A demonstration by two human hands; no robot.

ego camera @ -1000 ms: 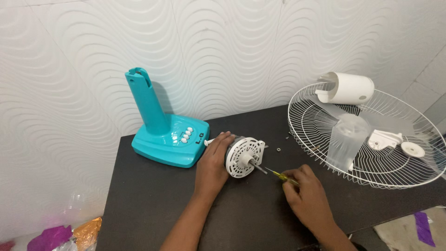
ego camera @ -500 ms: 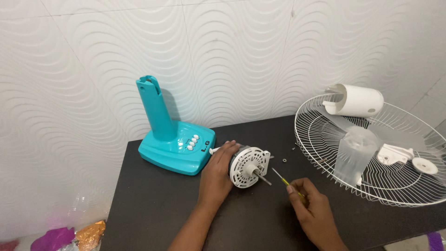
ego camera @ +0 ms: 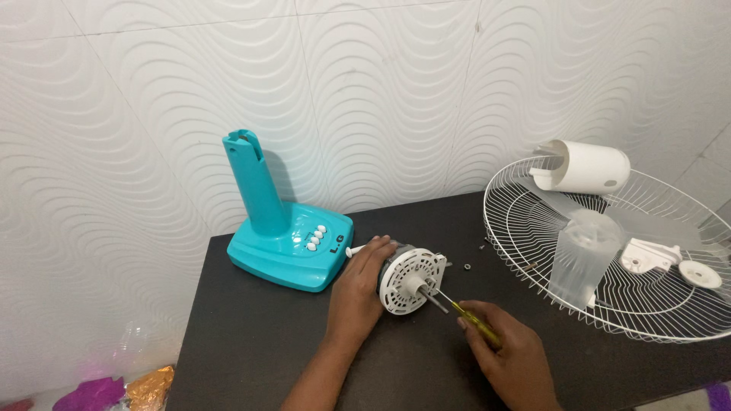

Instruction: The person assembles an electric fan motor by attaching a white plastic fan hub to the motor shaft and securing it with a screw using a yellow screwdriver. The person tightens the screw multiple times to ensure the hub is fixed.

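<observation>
A white fan motor (ego camera: pixel 412 280) with a round slotted face and a metal shaft lies on the black table (ego camera: pixel 251 342). My left hand (ego camera: pixel 357 293) grips its rear housing from the left. In my right hand (ego camera: pixel 506 352) is a yellow-handled screwdriver (ego camera: pixel 464 310); its metal tip reaches the motor's white face just right of the shaft.
A teal fan base (ego camera: pixel 286 237) with an upright column and white buttons stands behind the motor. A white wire fan guard (ego camera: pixel 609 251) at the right holds a clear blade, a white motor cover (ego camera: pixel 588 167) and small white parts. Small nuts (ego camera: pixel 467 266) lie between them.
My right hand has brought the screwdriver in from the right until its tip meets the motor's face. My left hand stays on the motor.
</observation>
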